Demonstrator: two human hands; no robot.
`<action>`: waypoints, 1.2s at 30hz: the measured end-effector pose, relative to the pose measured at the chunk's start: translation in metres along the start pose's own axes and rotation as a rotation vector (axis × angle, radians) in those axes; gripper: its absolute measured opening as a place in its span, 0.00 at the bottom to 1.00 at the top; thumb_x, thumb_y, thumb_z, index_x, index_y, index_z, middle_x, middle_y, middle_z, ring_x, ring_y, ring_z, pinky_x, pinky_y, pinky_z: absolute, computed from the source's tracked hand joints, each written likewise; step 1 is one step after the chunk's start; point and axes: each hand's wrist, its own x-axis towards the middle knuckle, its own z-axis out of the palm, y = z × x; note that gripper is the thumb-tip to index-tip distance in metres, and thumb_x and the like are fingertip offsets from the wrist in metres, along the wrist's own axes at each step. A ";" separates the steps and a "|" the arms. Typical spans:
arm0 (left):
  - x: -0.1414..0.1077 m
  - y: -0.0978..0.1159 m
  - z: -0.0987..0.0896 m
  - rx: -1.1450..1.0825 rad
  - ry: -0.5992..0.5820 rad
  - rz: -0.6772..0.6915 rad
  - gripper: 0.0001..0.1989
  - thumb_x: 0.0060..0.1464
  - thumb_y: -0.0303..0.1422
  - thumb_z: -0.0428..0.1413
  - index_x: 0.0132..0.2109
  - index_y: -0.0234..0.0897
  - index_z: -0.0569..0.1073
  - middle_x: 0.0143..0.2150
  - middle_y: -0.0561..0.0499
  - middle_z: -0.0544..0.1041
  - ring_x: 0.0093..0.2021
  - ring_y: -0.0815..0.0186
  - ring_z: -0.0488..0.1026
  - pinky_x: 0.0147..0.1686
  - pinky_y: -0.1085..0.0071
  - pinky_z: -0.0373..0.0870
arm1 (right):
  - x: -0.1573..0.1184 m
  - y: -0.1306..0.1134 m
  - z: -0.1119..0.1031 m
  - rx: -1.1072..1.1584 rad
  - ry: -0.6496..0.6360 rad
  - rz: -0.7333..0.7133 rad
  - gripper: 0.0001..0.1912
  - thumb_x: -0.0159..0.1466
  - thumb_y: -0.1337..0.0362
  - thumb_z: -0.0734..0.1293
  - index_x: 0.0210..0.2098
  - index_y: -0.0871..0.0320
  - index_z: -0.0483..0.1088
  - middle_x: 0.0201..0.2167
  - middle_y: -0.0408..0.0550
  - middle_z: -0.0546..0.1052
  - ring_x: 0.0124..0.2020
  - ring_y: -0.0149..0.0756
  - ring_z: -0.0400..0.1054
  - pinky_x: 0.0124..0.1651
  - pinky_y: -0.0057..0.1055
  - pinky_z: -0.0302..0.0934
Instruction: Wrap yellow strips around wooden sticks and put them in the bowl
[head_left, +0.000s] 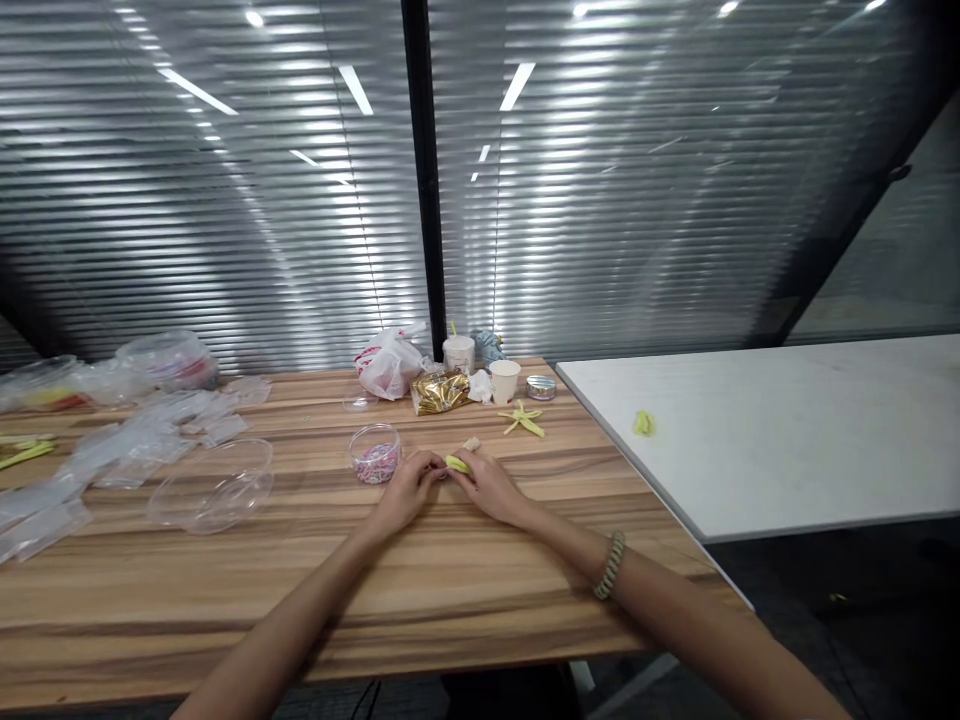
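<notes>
Both my hands meet over the middle of the wooden table. A small yellow piece shows between them, pinched by the fingers of my right hand. My left hand has its fingers pressed together close to the yellow piece; what they hold is too small to name. Left of my left hand stands a clear round tub with pink and purple bits in it. A small beige piece lies just beyond my right hand. Farther back is a yellow star-shaped strip piece.
At the back are a white plastic bag, a gold packet, a paper cup and a round tin. Clear plastic lids and sheets lie left. A white table adjoins on the right.
</notes>
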 end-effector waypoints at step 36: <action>0.005 0.025 -0.013 -0.292 -0.198 -0.190 0.14 0.53 0.33 0.49 0.25 0.33 0.75 0.29 0.50 0.77 0.33 0.65 0.72 0.38 0.72 0.65 | -0.003 -0.010 -0.009 -0.084 0.078 0.159 0.11 0.62 0.67 0.55 0.40 0.57 0.66 0.35 0.47 0.72 0.36 0.31 0.65 0.36 0.22 0.51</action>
